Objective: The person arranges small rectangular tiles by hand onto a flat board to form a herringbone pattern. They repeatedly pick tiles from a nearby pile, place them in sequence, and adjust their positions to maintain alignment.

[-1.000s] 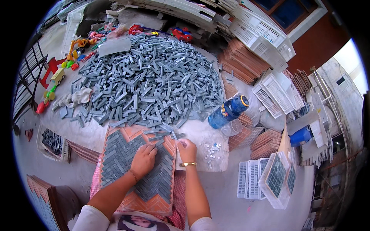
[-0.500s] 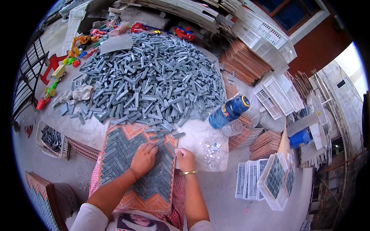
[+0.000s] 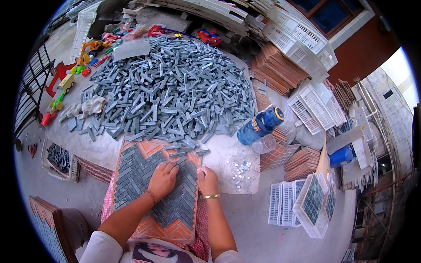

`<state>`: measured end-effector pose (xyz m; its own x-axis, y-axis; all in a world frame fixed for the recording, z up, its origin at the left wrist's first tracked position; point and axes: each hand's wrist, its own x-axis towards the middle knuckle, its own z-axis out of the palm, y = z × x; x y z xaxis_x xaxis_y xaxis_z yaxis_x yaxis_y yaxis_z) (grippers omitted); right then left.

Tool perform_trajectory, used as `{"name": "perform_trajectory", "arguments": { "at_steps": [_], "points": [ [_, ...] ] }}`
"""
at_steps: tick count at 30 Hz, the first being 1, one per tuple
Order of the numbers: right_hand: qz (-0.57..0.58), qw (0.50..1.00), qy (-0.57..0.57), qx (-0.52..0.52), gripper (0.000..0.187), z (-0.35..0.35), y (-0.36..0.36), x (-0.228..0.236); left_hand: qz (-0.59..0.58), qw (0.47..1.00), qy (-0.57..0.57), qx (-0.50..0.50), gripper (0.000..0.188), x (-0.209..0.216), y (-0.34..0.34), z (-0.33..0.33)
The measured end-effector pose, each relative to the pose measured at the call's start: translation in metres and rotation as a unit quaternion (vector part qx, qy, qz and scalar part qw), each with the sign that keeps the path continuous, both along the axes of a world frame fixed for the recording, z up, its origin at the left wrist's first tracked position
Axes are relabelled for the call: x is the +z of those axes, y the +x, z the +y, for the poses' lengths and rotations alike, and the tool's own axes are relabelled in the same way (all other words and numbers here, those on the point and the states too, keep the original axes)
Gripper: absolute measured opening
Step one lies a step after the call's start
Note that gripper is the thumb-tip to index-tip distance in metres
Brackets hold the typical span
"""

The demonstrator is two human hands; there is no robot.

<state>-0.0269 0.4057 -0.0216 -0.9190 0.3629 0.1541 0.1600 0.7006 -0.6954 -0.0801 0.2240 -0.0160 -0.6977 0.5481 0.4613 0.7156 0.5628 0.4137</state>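
Note:
An orange tray (image 3: 144, 151) lies across my lap, its zigzag grooves filled with grey stone strips (image 3: 131, 175) in a herringbone pattern. My left hand (image 3: 162, 179) rests on the strips near the upper middle, fingers bent and close together; what lies under the fingertips is hidden. At the tray's right edge, my right hand (image 3: 208, 180) is closed, thumb and forefinger by the end of a grey strip (image 3: 191, 166). Whether it holds a piece cannot be made out. A few loose strips (image 3: 202, 152) lie at the tray's upper edge, with bare orange grooves around them.
A large heap of grey strips (image 3: 171, 92) covers the table beyond the tray. To its right stand a blue bottle (image 3: 258, 127) and a clear cup (image 3: 264, 144), near small white chips (image 3: 239, 171). Toys (image 3: 66, 83) and gloves (image 3: 90, 107) lie left. White crates (image 3: 287, 204) stand right.
My right hand has shifted slightly left and down, closer against the tray's right edge. My left hand stays almost in place on the strips.

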Motion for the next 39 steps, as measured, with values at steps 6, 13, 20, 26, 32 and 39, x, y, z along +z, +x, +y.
{"name": "perform_trajectory", "arguments": {
  "at_steps": [6, 13, 20, 26, 32, 39],
  "points": [
    [0.018, 0.984, 0.178, 0.012, 0.014, -0.021, 0.014, 0.0, 0.001, 1.0, 0.002, 0.003, 0.021, -0.002, 0.0, -0.001],
    [0.094, 0.979, 0.178, 0.012, 0.025, -0.028, 0.017, 0.004, -0.013, 1.0, -0.005, 0.003, 0.022, -0.002, 0.001, -0.001],
    [0.104, 0.984, 0.142, 0.002, 0.019, -0.024, 0.016, -0.004, -0.011, 1.0, -0.008, -0.003, 0.023, -0.003, 0.0, -0.001],
    [0.049, 0.994, 0.093, -0.019, 0.013, -0.019, 0.011, 0.0, -0.01, 1.0, -0.008, 0.001, 0.023, -0.004, 0.001, -0.002],
    [0.058, 0.996, 0.062, -0.014, 0.009, -0.014, 0.002, 0.002, -0.007, 1.0, 0.001, -0.004, 0.023, -0.003, 0.001, -0.001],
    [0.019, 0.993, 0.113, -0.008, 0.012, -0.018, -0.014, 0.008, -0.013, 1.0, -0.01, 0.0, 0.022, -0.003, 0.0, -0.001]
  ]
}}
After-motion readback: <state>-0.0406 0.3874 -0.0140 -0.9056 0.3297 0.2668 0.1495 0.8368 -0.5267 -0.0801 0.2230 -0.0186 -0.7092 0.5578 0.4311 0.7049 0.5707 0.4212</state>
